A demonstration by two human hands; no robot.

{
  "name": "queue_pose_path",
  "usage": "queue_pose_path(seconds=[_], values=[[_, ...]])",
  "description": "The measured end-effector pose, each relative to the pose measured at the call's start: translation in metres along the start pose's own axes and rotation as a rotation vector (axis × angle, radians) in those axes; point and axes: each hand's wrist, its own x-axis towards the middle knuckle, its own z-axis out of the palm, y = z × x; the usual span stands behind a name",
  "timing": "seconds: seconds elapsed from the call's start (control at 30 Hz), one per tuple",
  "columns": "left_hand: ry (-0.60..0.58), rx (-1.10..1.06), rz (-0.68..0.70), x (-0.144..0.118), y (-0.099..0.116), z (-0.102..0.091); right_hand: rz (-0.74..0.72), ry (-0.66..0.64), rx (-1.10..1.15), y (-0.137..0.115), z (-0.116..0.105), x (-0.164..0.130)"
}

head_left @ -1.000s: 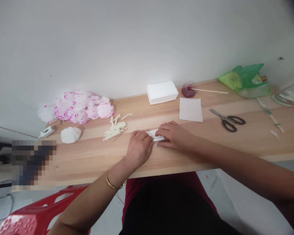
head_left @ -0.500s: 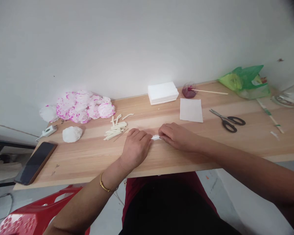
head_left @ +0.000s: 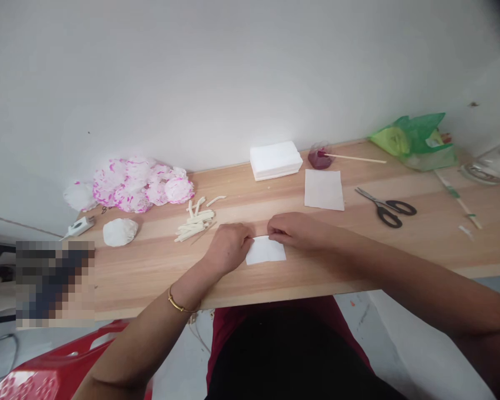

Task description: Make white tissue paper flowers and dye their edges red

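Pale wood made up the bench (head_left: 150, 266), set against a white wall. Nearest the front edge lay a small white tissue sheet (head_left: 265, 251), flat and opened out, its top corners pinched by the fingers of the left hand (head_left: 229, 246) and the right hand (head_left: 296, 231), the sheet spreading toward the body below them. Half a second earlier only a narrow folded strip showed between the hands. Farther back sat cut paper strips (head_left: 195, 221), a loose tissue square (head_left: 324, 189), scissors (head_left: 386, 204), a tissue stack (head_left: 275, 159) and pink-edged paper flowers (head_left: 139, 183).
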Motion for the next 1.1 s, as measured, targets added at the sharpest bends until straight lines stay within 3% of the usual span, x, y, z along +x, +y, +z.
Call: queue_pose_path(seconds=[0.1,0.4,0.67,0.87,1.1], values=[[0.058,0.143,0.042,0.005,-0.007,0.010,-0.030,0.066,-0.101,0.010,0.011,0.007],[0.125,0.227,0.158,0.001,-0.017,0.011,-0.073,0.147,-0.261,0.014,0.018,0.007],[0.244,0.371,0.288,-0.011,-0.017,0.022,-0.162,0.141,-0.423,0.007,0.020,0.001],[0.244,0.407,0.349,-0.015,-0.017,0.023,-0.198,0.114,-0.472,0.002,0.021,-0.011],[0.196,0.487,0.409,-0.018,-0.020,0.018,-0.176,0.208,-0.417,0.001,0.029,-0.027]])
